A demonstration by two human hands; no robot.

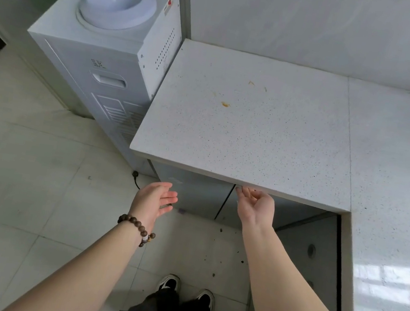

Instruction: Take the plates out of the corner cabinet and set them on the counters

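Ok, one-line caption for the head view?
Left hand open, right hand at the cabinet under the counter; no plates visible.

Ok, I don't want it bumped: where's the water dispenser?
In the head view the water dispenser stands on the floor at upper left, beside the left end of the counter, beyond the left hand.

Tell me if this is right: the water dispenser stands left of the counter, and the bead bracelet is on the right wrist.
Not quite: the head view shows the bead bracelet on the left wrist, not the right. The water dispenser does stand left of the counter.
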